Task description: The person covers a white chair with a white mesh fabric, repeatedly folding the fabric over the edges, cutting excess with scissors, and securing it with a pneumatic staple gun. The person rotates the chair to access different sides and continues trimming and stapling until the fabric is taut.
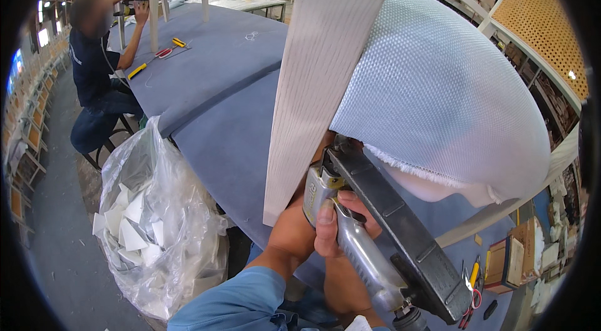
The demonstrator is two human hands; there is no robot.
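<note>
A silver-and-black pneumatic staple gun (pixel 360 246) is gripped in my right hand (pixel 327 231), thumb and fingers wrapped round its handle. Its nose meets the lower edge of the light blue woven fabric (pixel 444 87) on a chair seat; whether it touches the frame is hidden. That fabric has a frayed white border, and pale padding (pixel 469 190) bulges out below it. My left forearm reaches up past the pale wooden chair leg (pixel 332 62). Only a sliver of my left hand (pixel 323 145) shows beside the gun's nose, its fingers hidden.
A clear plastic bag (pixel 169 218) of white scraps hangs at the table's left edge. Across the blue-grey covered table (pixel 213 43) a co-worker (pixel 100 62) handles another chair. Scissors (pixel 477 298) and cardboard boxes (pixel 504 262) lie at right, below a cane panel (pixel 544 30).
</note>
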